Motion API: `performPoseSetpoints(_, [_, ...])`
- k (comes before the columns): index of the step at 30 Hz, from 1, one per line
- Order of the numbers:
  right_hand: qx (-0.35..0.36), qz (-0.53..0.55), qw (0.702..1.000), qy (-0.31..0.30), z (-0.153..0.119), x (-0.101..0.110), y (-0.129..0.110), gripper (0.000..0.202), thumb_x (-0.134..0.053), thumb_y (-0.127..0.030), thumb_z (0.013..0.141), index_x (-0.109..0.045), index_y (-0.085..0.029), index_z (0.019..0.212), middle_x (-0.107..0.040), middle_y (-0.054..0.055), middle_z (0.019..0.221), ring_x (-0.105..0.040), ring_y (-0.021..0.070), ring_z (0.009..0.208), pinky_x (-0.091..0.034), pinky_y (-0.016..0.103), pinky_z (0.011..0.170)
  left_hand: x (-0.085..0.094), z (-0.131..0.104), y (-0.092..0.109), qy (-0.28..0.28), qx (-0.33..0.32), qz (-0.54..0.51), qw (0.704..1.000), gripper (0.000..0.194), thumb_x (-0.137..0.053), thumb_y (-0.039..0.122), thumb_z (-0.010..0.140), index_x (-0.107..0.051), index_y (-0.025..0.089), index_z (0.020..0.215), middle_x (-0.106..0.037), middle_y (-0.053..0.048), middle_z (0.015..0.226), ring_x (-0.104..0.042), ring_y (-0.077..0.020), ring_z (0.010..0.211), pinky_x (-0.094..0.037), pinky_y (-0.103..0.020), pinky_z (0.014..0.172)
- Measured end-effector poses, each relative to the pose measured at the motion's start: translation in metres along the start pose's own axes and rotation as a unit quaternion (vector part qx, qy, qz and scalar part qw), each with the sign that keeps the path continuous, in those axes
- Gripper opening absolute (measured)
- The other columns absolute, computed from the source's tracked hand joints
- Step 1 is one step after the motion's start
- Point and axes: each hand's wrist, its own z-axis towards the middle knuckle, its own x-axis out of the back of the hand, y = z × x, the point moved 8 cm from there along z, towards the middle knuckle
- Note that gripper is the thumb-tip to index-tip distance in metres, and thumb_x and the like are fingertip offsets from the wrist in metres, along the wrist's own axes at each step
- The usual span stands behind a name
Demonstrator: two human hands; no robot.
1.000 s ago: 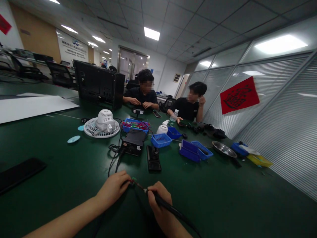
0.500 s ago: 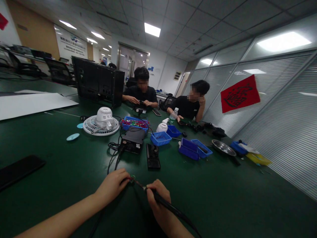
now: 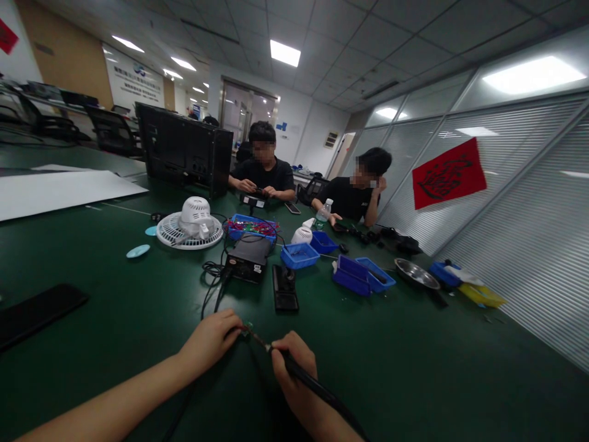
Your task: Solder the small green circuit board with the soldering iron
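My right hand (image 3: 296,363) is closed around the black handle of a soldering iron (image 3: 306,376), whose thin metal tip points left. At that tip lies a small green circuit board (image 3: 247,328) with a bit of red wire beside it. The fingers of my left hand (image 3: 215,336) are pinched together at the board's left edge, on what looks like the red wire. The tip seems to touch or nearly touch the board; which one is too small to tell.
Ahead stand a black soldering station (image 3: 249,258) with cables and a black stand (image 3: 285,288). Beyond are a blue tray of wires (image 3: 252,228), a white fan part (image 3: 189,231) and a bottle (image 3: 323,213). Two people sit across the table.
The iron's tip has moved slightly up and left, closer over the board. My left hand keeps its pinch. The black device before the person opposite has shifted slightly left.
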Motion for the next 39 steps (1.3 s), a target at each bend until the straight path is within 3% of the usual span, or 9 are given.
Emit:
performPoseSetpoints(8, [0.086, -0.036, 0.995, 0.027, -0.004, 0.000, -0.007, 0.011, -0.052, -0.010, 0.081, -0.057, -0.019, 0.079, -0.055, 0.000, 0.065, -0.052, 0.0151, 0.059, -0.044, 0.029, 0.063, -0.002, -0.002, -0.002, -0.003, 0.008, 0.004, 1.000, 0.017, -0.048, 0.019, 0.088, -0.063, 0.020, 0.082, -0.059, -0.001, 0.082, -0.057, -0.0157, 0.077, -0.041, -0.024, 0.070])
performPoseSetpoints(39, [0.051, -0.018, 0.998, 0.012, -0.003, -0.003, 0.002, 0.011, -0.051, -0.012, 0.083, -0.058, -0.020, 0.079, -0.056, 0.000, 0.066, -0.053, 0.0156, 0.062, -0.043, 0.028, 0.060, 0.001, -0.002, 0.003, -0.001, -0.005, 0.008, 1.000, 0.017, -0.048, 0.020, 0.088, -0.065, 0.020, 0.083, -0.060, -0.001, 0.081, -0.058, -0.0159, 0.078, -0.042, -0.025, 0.070])
